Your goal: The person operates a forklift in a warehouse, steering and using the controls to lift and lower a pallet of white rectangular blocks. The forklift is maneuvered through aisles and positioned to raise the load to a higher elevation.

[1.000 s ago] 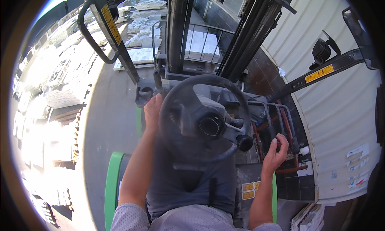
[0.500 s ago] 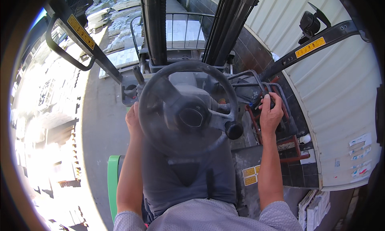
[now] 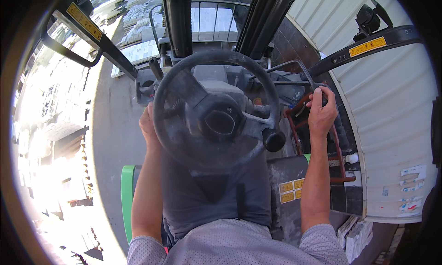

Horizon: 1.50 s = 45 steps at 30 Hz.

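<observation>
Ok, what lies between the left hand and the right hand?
The steering wheel with its black knob lies between the left hand and right hand. In the head view, a red frame also shows between knob and right wrist.

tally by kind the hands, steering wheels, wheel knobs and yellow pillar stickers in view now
Hands: 2, left hand and right hand
Steering wheel: 1
Wheel knob: 1
Yellow pillar stickers: 2, left sticker and right sticker
Total: 6
</observation>
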Available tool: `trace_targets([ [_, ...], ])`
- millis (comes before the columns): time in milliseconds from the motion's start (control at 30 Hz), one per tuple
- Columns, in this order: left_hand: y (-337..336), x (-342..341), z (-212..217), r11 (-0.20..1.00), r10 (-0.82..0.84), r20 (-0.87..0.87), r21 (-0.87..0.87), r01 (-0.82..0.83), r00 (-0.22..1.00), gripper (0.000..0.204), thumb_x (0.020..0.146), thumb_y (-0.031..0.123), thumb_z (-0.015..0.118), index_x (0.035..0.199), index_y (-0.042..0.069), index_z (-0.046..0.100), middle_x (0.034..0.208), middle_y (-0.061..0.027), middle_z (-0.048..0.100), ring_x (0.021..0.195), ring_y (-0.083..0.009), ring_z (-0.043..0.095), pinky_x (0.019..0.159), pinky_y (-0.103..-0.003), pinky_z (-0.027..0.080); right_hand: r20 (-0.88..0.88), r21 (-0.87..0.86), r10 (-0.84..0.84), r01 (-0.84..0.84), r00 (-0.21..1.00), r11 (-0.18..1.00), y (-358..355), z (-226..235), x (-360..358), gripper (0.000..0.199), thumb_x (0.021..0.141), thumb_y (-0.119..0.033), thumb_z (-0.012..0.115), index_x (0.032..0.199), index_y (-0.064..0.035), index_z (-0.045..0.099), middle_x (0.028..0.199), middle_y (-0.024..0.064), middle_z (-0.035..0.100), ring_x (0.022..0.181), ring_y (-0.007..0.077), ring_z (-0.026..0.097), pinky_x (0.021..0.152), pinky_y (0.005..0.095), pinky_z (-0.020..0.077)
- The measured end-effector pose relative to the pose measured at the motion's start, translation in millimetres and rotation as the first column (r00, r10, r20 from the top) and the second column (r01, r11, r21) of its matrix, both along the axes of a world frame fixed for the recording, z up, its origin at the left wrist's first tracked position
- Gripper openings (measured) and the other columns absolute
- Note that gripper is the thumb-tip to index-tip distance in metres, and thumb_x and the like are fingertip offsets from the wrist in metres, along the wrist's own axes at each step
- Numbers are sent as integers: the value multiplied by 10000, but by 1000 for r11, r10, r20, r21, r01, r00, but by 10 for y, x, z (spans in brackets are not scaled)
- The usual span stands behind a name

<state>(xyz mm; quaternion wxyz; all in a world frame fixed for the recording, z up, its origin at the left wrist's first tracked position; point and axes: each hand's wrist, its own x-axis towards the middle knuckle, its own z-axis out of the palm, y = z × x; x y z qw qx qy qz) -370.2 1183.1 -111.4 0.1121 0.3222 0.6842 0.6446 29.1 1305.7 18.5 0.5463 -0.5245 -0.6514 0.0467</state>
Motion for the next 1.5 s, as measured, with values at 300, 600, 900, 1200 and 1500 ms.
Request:
trace_targets([
  [300,-34,-31,77,1000,-24,38,-15,25,999,483,1109,373,509,821,4,630,701,-21,551,709,-113,455,649,-337,436,-11,-43,3,-3,1000,999,-57,81,1,238,1050,-212,637,1164,-9,684,874,85,736,671,132,691,601,286,553],
  [600,49,-121,-70,998,-50,21,26,49,999,510,1110,398,511,822,0,651,704,-10,567,702,-106,468,645,-332,437,143,-121,3,15,990,993,-806,-466,243,343,1066,-246,619,1309,-5,615,1171,165,678,868,169,678,761,292,535],
  [900,8,-167,-216,1000,7,62,6,-7,998,514,1107,419,524,839,8,677,698,-2,576,680,-109,475,627,-333,431,-151,-255,-199,156,968,954,-800,-683,742,348,1086,-282,590,1296,-6,599,1053,83,705,728,106,621,608,268,475],
  [1200,-40,-214,-335,999,-34,79,31,32,996,148,932,-31,592,997,6,720,700,33,560,598,-48,514,508,-241,392,-103,-156,-114,97,988,983,185,81,436,418,1083,-377,564,1151,31,625,737,62,640,517,127,595,514,294,480],
  [1500,16,64,-279,999,-34,272,31,27,962,216,1057,140,533,1007,28,711,616,31,534,460,-48,493,408,-219,349,-44,-201,-185,172,982,964,262,167,662,520,1076,-439,563,1203,60,633,723,69,616,500,129,582,491,288,474],
])
